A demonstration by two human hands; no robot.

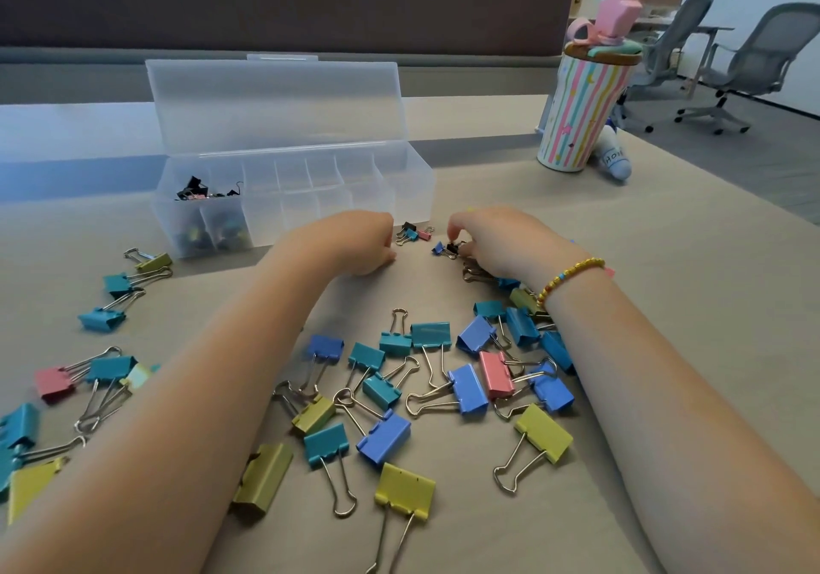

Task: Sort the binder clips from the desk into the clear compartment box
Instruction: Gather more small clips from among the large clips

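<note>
- Under the right hand point(497, 240) fingertips: pinching a tiny black clip point(452, 248); likely to slip, being so small.
- Beside it: left hand point(359, 240) curled, contents hidden; cannot tell.
- Just beyond both: compartment box point(412, 187); wrong-cell drop possible.

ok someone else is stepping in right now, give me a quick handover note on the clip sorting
Left hand: loosely curled on the desk by the box; whether it holds anything cannot be told.
Right hand: pinching a small black clip, with a tiny blue clip beside it.
Clear compartment box: open, a few small clips in the left-end compartments, the rest look empty.
Small clips lie just in front of the box.
Left: the large clips spread across the near desk, none sorted.
</note>
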